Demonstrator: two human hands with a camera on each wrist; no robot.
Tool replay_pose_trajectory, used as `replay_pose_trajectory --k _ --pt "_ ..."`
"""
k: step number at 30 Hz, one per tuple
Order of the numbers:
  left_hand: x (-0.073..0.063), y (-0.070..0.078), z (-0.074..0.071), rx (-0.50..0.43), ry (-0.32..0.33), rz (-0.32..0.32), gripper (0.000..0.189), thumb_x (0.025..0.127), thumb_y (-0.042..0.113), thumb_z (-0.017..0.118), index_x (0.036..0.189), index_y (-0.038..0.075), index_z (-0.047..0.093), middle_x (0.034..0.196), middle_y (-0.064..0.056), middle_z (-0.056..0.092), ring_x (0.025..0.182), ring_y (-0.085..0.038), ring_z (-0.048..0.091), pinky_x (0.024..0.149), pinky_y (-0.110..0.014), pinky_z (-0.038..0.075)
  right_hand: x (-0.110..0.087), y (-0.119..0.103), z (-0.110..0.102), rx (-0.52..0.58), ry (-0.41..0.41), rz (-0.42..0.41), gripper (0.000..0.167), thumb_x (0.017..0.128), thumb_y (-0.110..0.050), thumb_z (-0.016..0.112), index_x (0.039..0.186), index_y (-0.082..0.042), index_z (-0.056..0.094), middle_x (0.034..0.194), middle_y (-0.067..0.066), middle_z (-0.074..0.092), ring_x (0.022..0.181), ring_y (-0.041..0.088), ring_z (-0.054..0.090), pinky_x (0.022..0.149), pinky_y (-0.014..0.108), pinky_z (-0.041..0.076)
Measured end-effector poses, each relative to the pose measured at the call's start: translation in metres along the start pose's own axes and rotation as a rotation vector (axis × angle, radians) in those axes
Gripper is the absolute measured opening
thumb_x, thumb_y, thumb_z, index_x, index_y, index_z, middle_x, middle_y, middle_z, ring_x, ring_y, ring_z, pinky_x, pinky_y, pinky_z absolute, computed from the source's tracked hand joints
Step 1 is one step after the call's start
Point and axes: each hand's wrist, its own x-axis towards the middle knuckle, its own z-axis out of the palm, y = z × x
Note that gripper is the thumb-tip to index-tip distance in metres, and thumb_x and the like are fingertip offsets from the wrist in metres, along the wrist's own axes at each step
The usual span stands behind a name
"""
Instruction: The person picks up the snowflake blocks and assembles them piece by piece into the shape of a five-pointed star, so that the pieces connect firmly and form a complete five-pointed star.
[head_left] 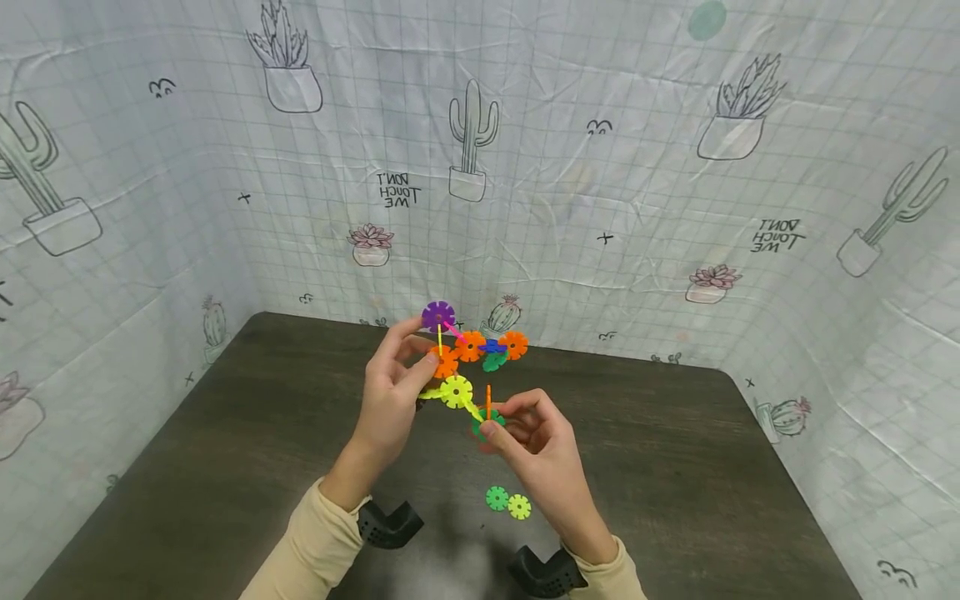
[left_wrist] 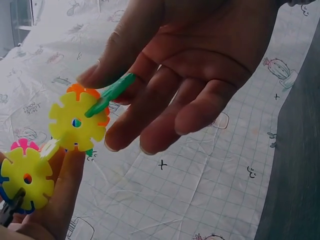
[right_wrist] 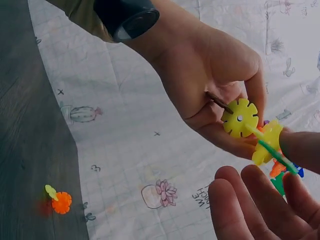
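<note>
Slotted plastic building discs are joined into a branching chain. My left hand (head_left: 386,404) holds it on the left, its thumb on an orange disc (head_left: 446,363) and its fingers behind, near a purple disc (head_left: 437,315). Further along the upper branch are a second orange disc (head_left: 470,346), a blue disc (head_left: 492,345) and a third orange one (head_left: 515,344). A yellow disc (head_left: 456,392) sits midway between the hands. My right hand (head_left: 551,454) pinches a green disc (head_left: 486,421) between thumb and fingers; an orange disc (head_left: 489,398) stands edge-on there.
On the dark table (head_left: 225,467), below the hands, lie a loose green disc (head_left: 497,498) and a loose yellow-green disc (head_left: 519,507). Patterned cloth (head_left: 540,167) surrounds the table's back and sides. Black wrist mounts (head_left: 390,525) hang under both forearms.
</note>
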Motion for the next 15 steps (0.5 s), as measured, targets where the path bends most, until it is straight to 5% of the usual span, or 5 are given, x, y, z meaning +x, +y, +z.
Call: replay_pose_trajectory --k 8,15 --pt "-0.0009 0.0007 0.0029 -0.061 0.043 0.012 0.038 0.100 -0.004 0.050 0.137 -0.010 0.046 0.099 0.002 0.057 0.090 -0.008 0.059 0.080 -0.021 0.052 -0.0004 0.0023 0.0005 -0.053 -0.045 -0.013 0.021 0.098 -0.010 0.068 0.110 0.000 0.053 0.101 0.023 0.071 0.086 0.020 0.075 0.079 0.043 0.063" --pt "-0.0018 0.0023 0.0058 -0.155 0.080 -0.050 0.033 0.100 -0.002 0.050 0.133 -0.001 0.052 0.098 0.001 0.059 0.091 -0.011 0.060 0.077 -0.021 0.054 -0.0010 0.0042 0.0015 -0.081 -0.049 0.000 0.018 0.098 -0.012 0.068 0.107 -0.002 0.056 0.099 0.027 0.069 0.083 0.021 0.072 0.074 0.038 0.062"
